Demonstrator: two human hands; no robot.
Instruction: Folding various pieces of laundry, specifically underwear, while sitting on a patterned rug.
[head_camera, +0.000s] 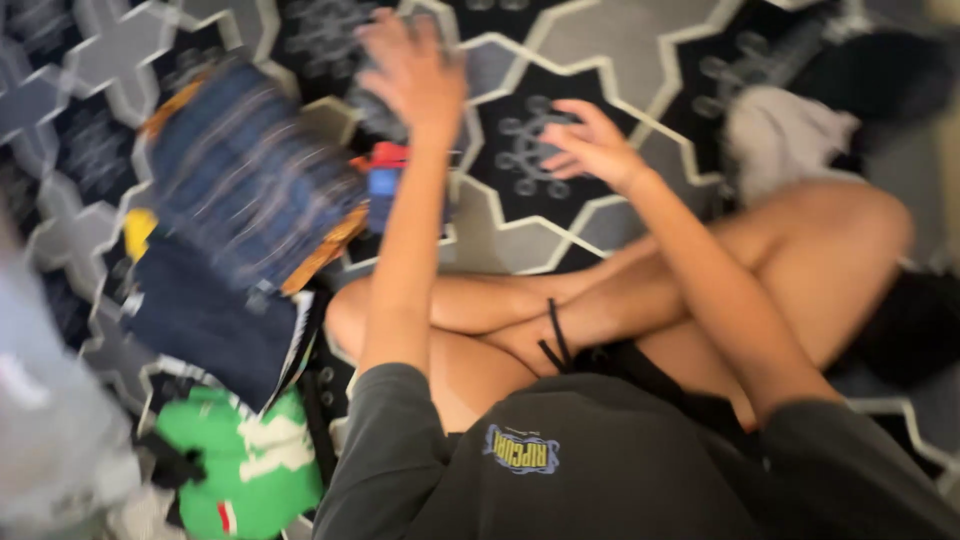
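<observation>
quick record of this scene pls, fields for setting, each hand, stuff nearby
setting: person sitting cross-legged on a patterned grey and dark rug
left hand: left hand raised over a blurred grey cloth, grip unclear
right hand: right hand open above the rug, holding nothing
nearby left: stack of folded dark blue clothes, green garment
nearby right: white cloth, dark cloth
image quality: motion blur

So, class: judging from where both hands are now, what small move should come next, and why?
Probably lowering the left hand onto the blurred grey cloth beneath it. That hand is raised and open above the cloth, while the right hand hovers empty over the patterned rug.
</observation>
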